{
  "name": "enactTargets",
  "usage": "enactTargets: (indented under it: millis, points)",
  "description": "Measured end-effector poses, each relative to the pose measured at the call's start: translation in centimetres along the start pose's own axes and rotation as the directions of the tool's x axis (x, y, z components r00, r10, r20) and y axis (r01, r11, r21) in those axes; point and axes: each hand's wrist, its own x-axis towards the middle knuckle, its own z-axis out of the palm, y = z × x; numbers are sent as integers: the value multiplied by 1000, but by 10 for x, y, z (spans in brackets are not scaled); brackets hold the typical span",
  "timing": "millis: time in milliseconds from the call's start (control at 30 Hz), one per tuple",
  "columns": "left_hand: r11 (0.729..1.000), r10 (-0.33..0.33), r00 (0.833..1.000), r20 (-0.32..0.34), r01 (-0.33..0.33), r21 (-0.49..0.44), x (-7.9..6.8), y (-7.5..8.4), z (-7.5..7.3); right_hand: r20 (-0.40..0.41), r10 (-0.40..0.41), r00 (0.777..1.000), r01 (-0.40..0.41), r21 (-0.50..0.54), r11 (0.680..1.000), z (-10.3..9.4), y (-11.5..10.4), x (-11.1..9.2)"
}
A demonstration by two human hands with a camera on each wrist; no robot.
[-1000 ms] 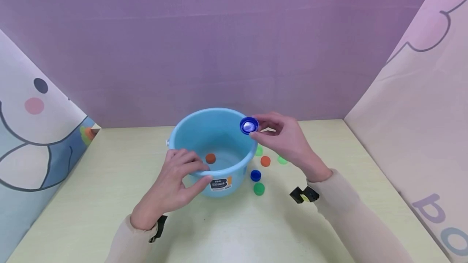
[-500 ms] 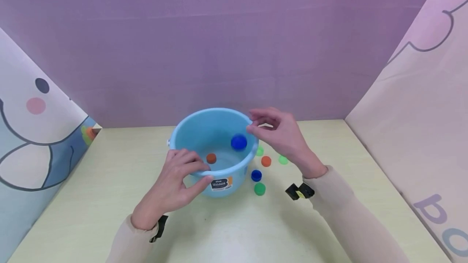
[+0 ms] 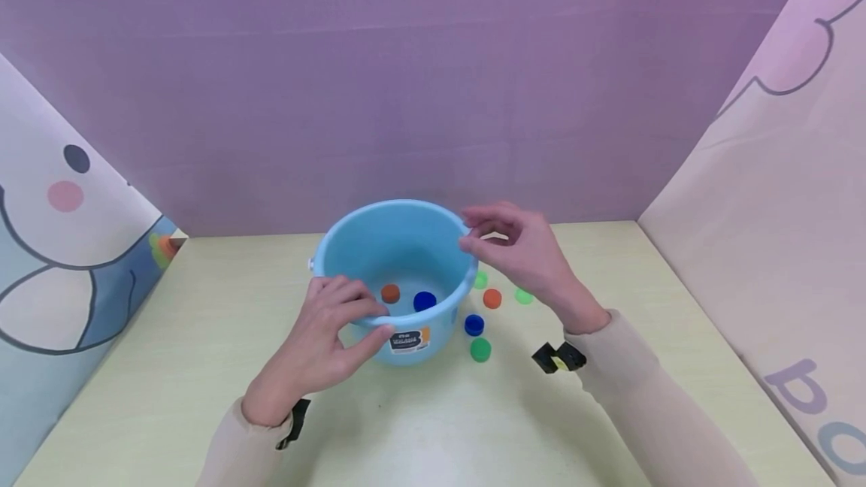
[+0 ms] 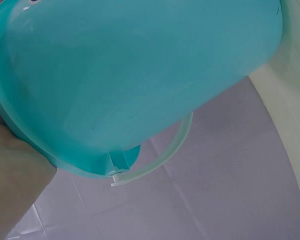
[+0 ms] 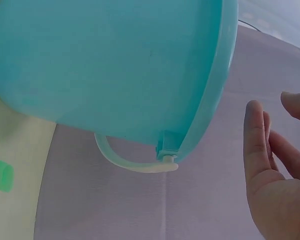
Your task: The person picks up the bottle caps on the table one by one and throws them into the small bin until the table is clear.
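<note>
A light blue bucket [image 3: 399, 228] stands upright on the table. My left hand [image 3: 331, 333] grips its near left rim, fingers over the edge and thumb on the outside. On the bucket's floor lie an orange bottle cap [image 3: 389, 293] and a dark blue bottle cap [image 3: 425, 300]. Above the right rim hovers my right hand [image 3: 517, 250], holding nothing; the right wrist view shows its thumb and fingers apart, clear of the bucket wall [image 5: 105, 65]. The left wrist view shows mostly the bucket's outer side [image 4: 140, 75], and the left fingers are hidden there.
Right of the bucket, several caps lie on the table [image 3: 433, 427]: an orange cap [image 3: 492, 298], a blue cap [image 3: 474, 325], a green cap [image 3: 480, 350] and light green ones [image 3: 524, 296]. A purple backdrop [image 3: 406, 96] rises behind. The bucket's pale handle [image 5: 125, 162] hangs at the back.
The right hand let go of the blue cap, which fell into the bucket and now lies near the orange one. The left hand has stayed on the rim.
</note>
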Motion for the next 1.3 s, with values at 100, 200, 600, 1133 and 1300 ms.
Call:
enactTargets:
  millis: [100, 200, 600, 1133, 1300]
  points:
    - [1000, 1, 1000, -2, -1, 0, 0, 0, 0, 7, -4, 1000, 4, 3, 1000, 0, 0, -1]
    - [1000, 4, 1000, -4, -4, 2, -1, 0, 0, 13, -8, 1000, 8, -4, 1000, -1, 0, -2]
    - [1000, 1, 1000, -2, -1, -1, -1, 1, 0, 3, -48, 999, 48, -106, 993, -9, -1, -12]
    - [1000, 2, 1000, 0, -2, -2, 1, 1, 2, 41, 91, 995, -69, -371, 926, -24, 4, -19]
    - [1000, 1, 1000, -1, -1, 1, 1, 1, 2, 66, 116, 991, -80, -407, 910, -28, 7, -21]
